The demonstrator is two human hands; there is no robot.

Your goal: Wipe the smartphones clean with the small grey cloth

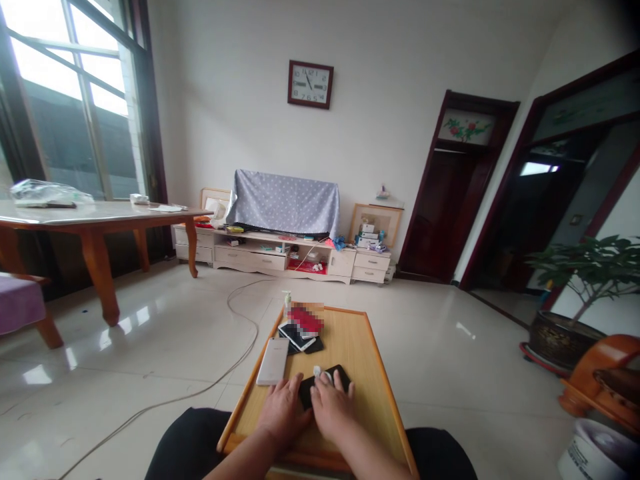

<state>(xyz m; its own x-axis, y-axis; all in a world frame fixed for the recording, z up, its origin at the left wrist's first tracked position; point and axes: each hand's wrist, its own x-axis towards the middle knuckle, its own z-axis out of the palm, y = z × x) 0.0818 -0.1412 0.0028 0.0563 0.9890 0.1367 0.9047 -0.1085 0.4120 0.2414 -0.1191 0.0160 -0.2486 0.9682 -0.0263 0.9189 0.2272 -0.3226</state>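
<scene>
A black smartphone lies flat on a small wooden table in front of me. My left hand rests at its left edge, with fingers and thumb around the near left corner. Over the phone's screen is my right hand, its fingers pressing a crumpled white wipe against the glass. Part of the wipe and much of the phone are hidden beneath these fingers. Just beyond my left hand lies a pale silver phone, back side up.
Farther up the wooden table are a white-framed phone on a dark flat item, a blurred red object and a small pump bottle. A cable crosses the floor at left. A potted plant stands right.
</scene>
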